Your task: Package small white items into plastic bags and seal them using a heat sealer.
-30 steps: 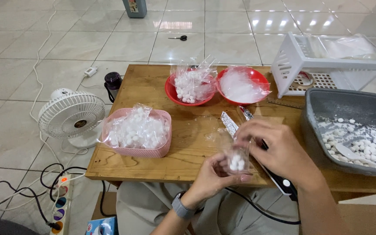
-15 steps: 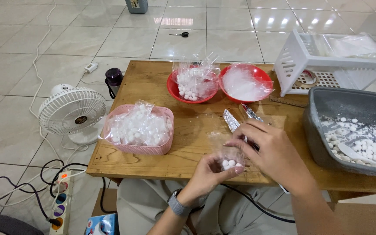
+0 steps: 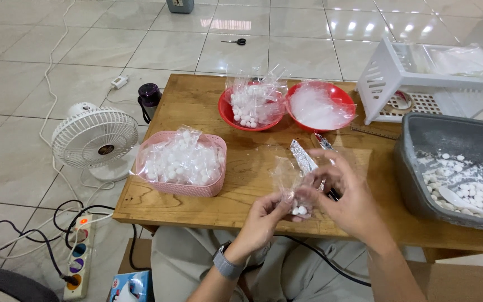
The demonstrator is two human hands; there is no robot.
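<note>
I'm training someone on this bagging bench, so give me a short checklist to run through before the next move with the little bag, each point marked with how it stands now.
1. Small clear bag gripped by both hands: ok, left hand pinches it from below, right hand works at its top.
2. White pellets settled at the bag's bottom: ok.
3. Bag mouth closed: cannot tell, the film is crumpled and blurred.
4. Foil-covered bar tool free on the table: ok, lying just behind the hands.
5. Room in the pink basket for a finished bag: cannot tell, it looks heaped with filled bags.
6. Grey tub holds pellets: ok.
</note>
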